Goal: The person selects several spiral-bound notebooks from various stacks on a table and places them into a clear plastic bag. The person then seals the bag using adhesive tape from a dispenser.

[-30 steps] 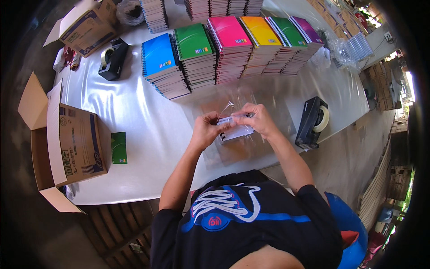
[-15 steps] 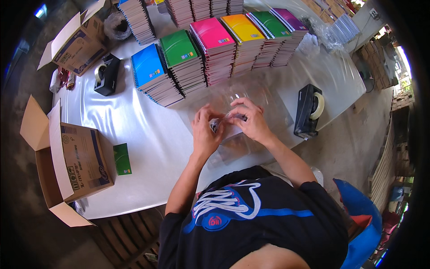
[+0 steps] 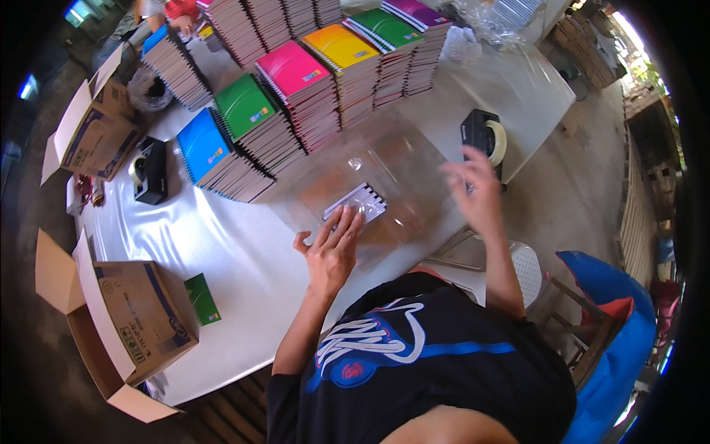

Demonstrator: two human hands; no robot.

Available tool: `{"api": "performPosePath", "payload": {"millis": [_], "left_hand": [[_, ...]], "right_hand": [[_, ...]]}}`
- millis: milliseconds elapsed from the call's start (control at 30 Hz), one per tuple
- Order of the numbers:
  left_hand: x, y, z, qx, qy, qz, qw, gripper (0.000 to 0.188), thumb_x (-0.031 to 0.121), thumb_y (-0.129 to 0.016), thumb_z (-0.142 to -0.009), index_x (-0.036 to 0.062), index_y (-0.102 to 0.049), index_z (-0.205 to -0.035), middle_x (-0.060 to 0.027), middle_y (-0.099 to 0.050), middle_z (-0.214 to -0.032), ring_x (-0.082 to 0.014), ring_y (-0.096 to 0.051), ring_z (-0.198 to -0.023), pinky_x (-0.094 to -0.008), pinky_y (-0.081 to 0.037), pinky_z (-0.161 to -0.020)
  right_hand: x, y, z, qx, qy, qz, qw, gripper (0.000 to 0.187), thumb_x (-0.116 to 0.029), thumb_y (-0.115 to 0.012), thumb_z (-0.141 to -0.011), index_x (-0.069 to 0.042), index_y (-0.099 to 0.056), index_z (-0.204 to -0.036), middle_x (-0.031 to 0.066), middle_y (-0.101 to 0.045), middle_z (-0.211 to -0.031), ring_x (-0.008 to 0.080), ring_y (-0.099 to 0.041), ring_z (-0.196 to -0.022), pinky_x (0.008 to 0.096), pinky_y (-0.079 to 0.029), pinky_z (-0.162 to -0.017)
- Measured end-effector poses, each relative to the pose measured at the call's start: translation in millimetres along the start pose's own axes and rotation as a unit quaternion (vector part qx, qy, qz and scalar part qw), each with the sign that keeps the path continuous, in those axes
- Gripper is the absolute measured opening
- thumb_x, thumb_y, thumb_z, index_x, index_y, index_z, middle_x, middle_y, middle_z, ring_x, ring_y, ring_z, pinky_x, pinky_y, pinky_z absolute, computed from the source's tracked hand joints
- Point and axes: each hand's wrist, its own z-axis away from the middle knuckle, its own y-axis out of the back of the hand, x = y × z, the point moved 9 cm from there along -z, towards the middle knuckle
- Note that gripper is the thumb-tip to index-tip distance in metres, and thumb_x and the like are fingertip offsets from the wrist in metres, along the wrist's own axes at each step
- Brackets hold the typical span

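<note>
My left hand [image 3: 330,251] rests with fingers stretched out over the near edge of a small spiral notebook [image 3: 362,205], which shows white with dark coil loops under shiny clear plastic. Beneath it lies a wide clear plastic sheet [image 3: 421,174], flat on the table. Held up off the table, my right hand [image 3: 479,194] is smeared by motion, its fingers apart and no object visible in them. It is beside a black tape dispenser [image 3: 477,126] with a pale yellowish roll, and overlaps its near part in the view.
Tall stacks of spiral notebooks [image 3: 296,72] in several colours stand beyond my hands. At left are a second tape dispenser [image 3: 151,170], two open cartons [image 3: 148,303] and a single green notebook [image 3: 202,299]. Another person's hand [image 3: 183,24] shows at the far side. A white chair [image 3: 529,274] stands at right.
My right hand has left the plastic-covered notebook and moved right to the tape dispenser. My left hand has gone from pinching the plastic to lying spread on the notebook. The view has shifted.
</note>
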Motion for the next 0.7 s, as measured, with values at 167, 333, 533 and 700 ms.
{"api": "performPosePath", "payload": {"millis": [167,333,533,700], "left_hand": [[6,-1,-2,0.005,-0.015,0.029,0.999,0.03,0.013,-0.07,-0.076,0.0206,-0.069,-0.105,0.0043,-0.064,-0.115,-0.0083,-0.059,-0.106,-0.0348,-0.027,-0.08],[1,0,-1,0.001,-0.004,0.047,0.999,0.032,0.012,-0.072,-0.074,0.0205,-0.07,-0.105,0.0038,-0.063,-0.107,-0.0094,-0.06,-0.098,-0.0342,-0.029,-0.079],[-2,2,-5,-0.008,-0.002,0.052,0.999,0.034,0.011,-0.073,-0.072,0.0205,-0.07,-0.104,0.0014,-0.063,-0.104,-0.0098,-0.06,-0.093,-0.0349,-0.03,-0.08],[-1,0,-3,-0.003,-0.008,0.05,0.999,0.036,0.01,-0.073,-0.071,0.0203,-0.069,-0.106,0.0005,-0.063,-0.102,-0.0106,-0.06,-0.094,-0.0358,-0.031,-0.08]], "right_hand": [[232,44,65,0.088,-0.402,-0.126,0.903,0.034,-0.041,-0.06,-0.087,-0.013,-0.065,-0.106,0.0096,-0.049,-0.13,0.0253,-0.045,-0.121,0.0447,-0.033,-0.098],[216,8,69,0.002,-0.522,-0.29,0.802,0.04,-0.053,-0.065,-0.077,-0.017,-0.068,-0.093,0.0028,-0.057,-0.118,0.0237,-0.04,-0.12,0.0597,-0.019,-0.1],[205,12,82,0.091,-0.401,-0.539,0.735,0.037,-0.034,-0.064,-0.081,-0.011,-0.063,-0.11,-0.0011,-0.056,-0.115,0.0181,-0.046,-0.106,0.0569,-0.019,-0.1],[210,5,132,0.1,-0.353,-0.54,0.757,0.051,-0.023,-0.06,-0.08,-0.01,-0.053,-0.129,-0.0018,-0.053,-0.128,0.0152,-0.035,-0.127,0.0441,-0.024,-0.102]]}}
